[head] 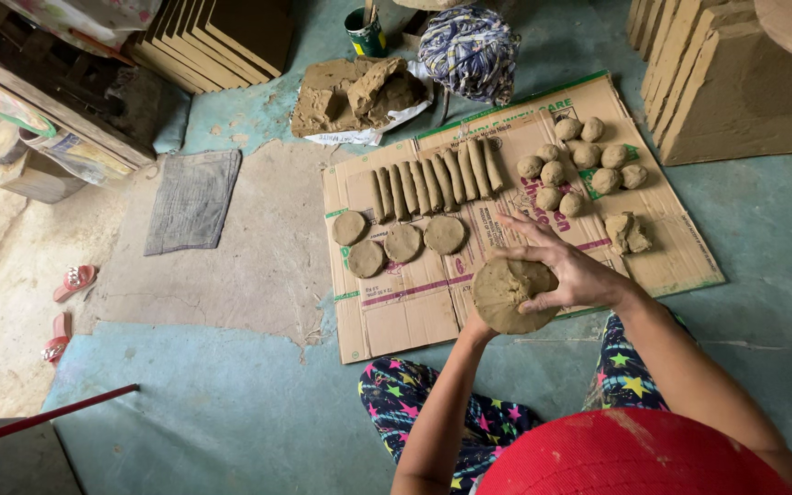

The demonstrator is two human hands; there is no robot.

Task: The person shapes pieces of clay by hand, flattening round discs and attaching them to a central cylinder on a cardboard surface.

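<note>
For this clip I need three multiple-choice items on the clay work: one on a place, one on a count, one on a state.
1. Where do the clay balls lie?
A. On the grey cloth
B. On the cardboard sheet, right of the clay rolls
C. In the green can

2. How many flat clay discs lie on the cardboard?
A. Two
B. Four
C. Nine

3. What is the state of the clay disc in the hands?
A. Held up off the cardboard
B. Lying on the floor
C. Wrapped in cloth

Answers:
1. B: the balls sit clustered on the cardboard to the right of the row of rolls.
2. B: four discs show below the rolls.
3. A: the left hand supports it from beneath while the right hand presses its top.
</note>
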